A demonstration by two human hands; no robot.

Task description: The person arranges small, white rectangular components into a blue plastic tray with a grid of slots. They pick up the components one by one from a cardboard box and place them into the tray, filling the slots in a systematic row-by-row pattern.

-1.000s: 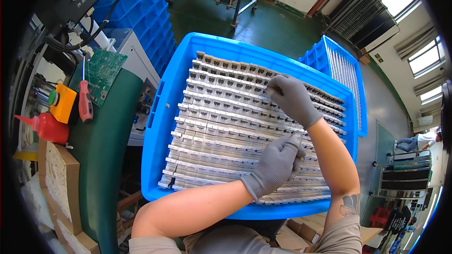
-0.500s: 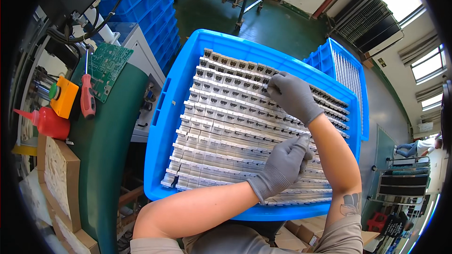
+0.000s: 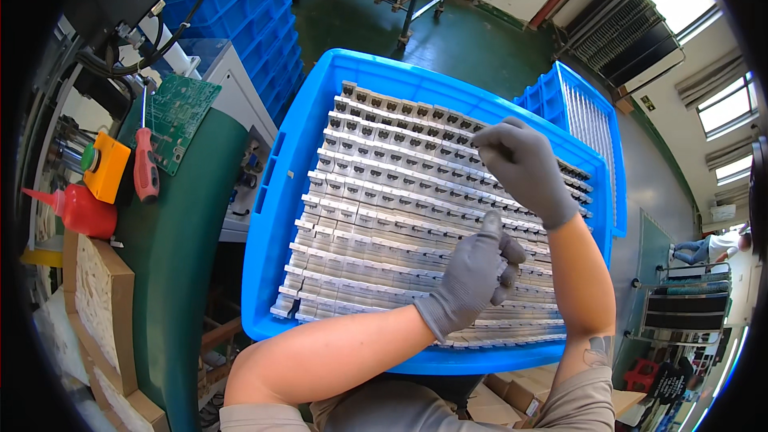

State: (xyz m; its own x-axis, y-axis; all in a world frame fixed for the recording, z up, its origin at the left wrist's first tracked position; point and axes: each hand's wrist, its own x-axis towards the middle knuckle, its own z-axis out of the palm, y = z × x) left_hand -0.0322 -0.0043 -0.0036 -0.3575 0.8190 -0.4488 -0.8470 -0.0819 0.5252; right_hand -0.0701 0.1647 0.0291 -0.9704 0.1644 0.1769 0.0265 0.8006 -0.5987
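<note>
A blue plastic crate (image 3: 352,64) stands in front of me, filled with rows of small whitish parts (image 3: 344,188) that carry dark inserts in the far rows. Over the near right part of these rows is my left hand (image 3: 476,268), in a grey knitted glove. Its fingers are curled in and the thumb points up; whatever lies in them is hidden. My right hand (image 3: 524,164), gloved alike, hangs farther off above the far rows with its fingertips pinched together. Anything between those fingertips is too small to make out. The two hands are apart.
To the left, a green-topped bench (image 3: 192,224) holds a red screwdriver (image 3: 146,164), a green circuit board (image 3: 180,116), an orange button box (image 3: 108,166) and a red bottle (image 3: 86,210). Stacked blue crates (image 3: 248,24) rise behind. Another filled blue crate (image 3: 552,96) adjoins at the far right.
My right hand has lifted off the far rows and shifted slightly right and toward me. My left hand has turned, its thumb now more upright and its curled fingers showing more.
</note>
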